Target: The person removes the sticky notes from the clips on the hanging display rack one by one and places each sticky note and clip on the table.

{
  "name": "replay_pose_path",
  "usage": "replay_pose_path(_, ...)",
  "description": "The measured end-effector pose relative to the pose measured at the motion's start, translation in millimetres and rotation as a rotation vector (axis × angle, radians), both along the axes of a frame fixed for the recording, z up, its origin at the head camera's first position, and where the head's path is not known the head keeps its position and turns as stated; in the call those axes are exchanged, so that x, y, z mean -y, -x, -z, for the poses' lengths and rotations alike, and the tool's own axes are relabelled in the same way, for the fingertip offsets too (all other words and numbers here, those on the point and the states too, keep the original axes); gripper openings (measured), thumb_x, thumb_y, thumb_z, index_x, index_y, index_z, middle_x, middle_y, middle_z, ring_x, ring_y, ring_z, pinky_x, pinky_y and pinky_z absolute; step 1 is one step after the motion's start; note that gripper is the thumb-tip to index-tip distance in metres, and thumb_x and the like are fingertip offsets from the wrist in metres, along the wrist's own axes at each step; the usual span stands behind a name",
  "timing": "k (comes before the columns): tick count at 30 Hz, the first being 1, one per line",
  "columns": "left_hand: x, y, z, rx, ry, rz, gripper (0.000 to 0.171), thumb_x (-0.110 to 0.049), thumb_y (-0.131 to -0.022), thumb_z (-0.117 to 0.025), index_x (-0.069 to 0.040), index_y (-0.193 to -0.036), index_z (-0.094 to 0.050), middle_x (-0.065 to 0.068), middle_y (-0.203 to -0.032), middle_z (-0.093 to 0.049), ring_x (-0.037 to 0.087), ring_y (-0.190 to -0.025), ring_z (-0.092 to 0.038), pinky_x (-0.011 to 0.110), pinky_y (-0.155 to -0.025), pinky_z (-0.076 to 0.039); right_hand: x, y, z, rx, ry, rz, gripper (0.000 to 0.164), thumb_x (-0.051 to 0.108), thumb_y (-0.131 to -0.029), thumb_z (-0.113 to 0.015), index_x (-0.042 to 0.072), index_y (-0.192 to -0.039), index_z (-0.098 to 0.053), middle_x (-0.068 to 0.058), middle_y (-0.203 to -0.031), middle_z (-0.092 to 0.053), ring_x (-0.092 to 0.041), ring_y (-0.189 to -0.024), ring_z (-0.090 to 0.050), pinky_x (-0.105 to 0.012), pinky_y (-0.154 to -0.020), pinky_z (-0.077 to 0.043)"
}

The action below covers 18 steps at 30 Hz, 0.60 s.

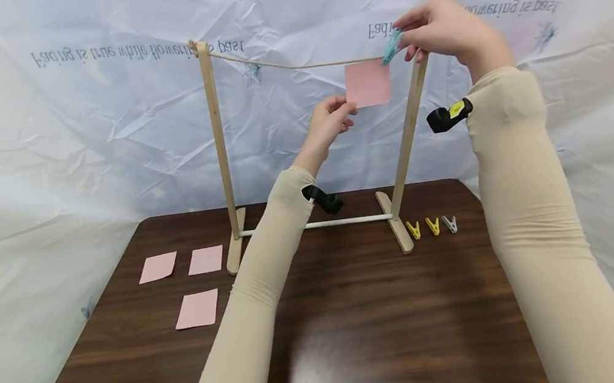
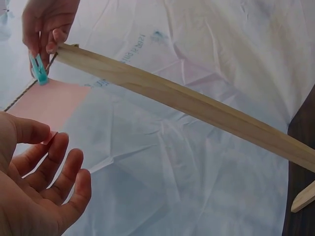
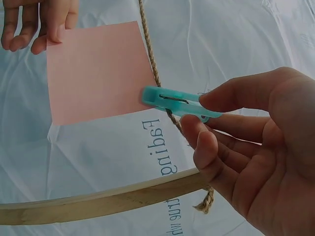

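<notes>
My left hand (image 1: 329, 121) pinches the lower left corner of a square pink paper (image 1: 367, 84) between thumb and fingertips. The paper's top edge lies along a thin rope (image 3: 149, 44) strung between two wooden posts. At the paper's upper right corner sits a turquoise clothespin (image 3: 179, 102), its tip over both paper and rope. My right hand (image 1: 444, 29) holds the handle end of that clothespin between thumb and fingers. In the left wrist view the clothespin (image 2: 39, 70) stands near the top of the right post (image 2: 172, 101).
Three pink papers (image 1: 197, 309) lie on the left of the dark wooden table (image 1: 379, 308). Two yellow clothespins (image 1: 432, 226) and a grey one (image 1: 450, 224) lie to the right of the frame's foot (image 1: 396, 223). A white bar (image 1: 349, 221) joins the feet. Behind hangs a pale printed cloth (image 1: 112, 124).
</notes>
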<state>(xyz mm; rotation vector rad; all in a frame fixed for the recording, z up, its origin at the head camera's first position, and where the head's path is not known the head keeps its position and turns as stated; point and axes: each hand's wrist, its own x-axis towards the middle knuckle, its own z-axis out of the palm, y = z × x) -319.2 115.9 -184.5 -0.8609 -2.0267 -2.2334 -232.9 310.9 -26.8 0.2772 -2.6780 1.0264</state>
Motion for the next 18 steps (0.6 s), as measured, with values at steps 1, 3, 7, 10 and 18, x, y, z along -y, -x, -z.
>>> replay_pose_path(1,0.7,0.3,0.3,0.0,-0.004,-0.004,0.019,-0.019,-0.1,-0.063,-0.006,-0.112,-0.068,0.005,-0.097,-0.068,0.03,-0.087,-0.065,0.026,-0.073,-0.053,0.5,0.5,0.4,-0.001,0.003,-0.003,0.055,0.014,-0.098,-0.058,-0.005,-0.148,-0.044,0.009,-0.098,-0.063,-0.003,-0.066,-0.062,-0.014,-0.061,-0.051)
replay_pose_path(3,2.3,1.0,0.9,0.002,-0.008,-0.008,0.019,-0.018,-0.1,-0.063,-0.006,-0.112,-0.068,0.005,-0.096,-0.068,0.031,-0.088,-0.065,0.027,-0.075,-0.053,1.3,1.3,1.0,-0.01,-0.012,0.0,0.054,0.015,-0.098,-0.059,-0.005,-0.147,-0.046,0.011,-0.095,-0.064,-0.003,-0.067,-0.062,-0.014,-0.062,-0.051)
replay_pose_path(7,4.8,2.3,1.6,-0.001,-0.009,-0.017,0.018,-0.019,-0.1,-0.062,-0.006,-0.111,-0.068,0.005,-0.096,-0.069,0.024,-0.082,-0.065,0.027,-0.075,-0.053,2.6,3.1,1.1,-0.024,-0.049,0.024,0.054,0.018,-0.097,-0.062,-0.003,-0.145,-0.05,0.015,-0.09,-0.065,-0.004,-0.068,-0.062,-0.014,-0.064,-0.05)
replay_pose_path(10,6.3,2.4,1.7,-0.004,-0.001,-0.024,0.017,-0.019,-0.101,-0.061,-0.006,-0.11,-0.068,0.008,-0.098,-0.07,0.018,-0.078,-0.064,0.025,-0.073,-0.052,3.8,4.4,1.6,-0.033,-0.05,0.041,0.054,0.021,-0.096,-0.065,-0.001,-0.144,-0.052,0.016,-0.091,-0.065,-0.004,-0.069,-0.062,-0.015,-0.065,-0.05)
replay_pose_path(18,10.2,0.2,2.2,-0.007,0.012,-0.026,0.016,-0.017,-0.101,-0.061,-0.006,-0.109,-0.068,0.01,-0.101,-0.069,0.023,-0.082,-0.064,0.026,-0.073,-0.054,8.3,5.0,5.7,-0.081,-0.05,0.055,0.051,0.023,-0.096,-0.067,-0.001,-0.139,-0.056,0.016,-0.087,-0.064,-0.004,-0.068,-0.061,-0.015,-0.062,-0.048)
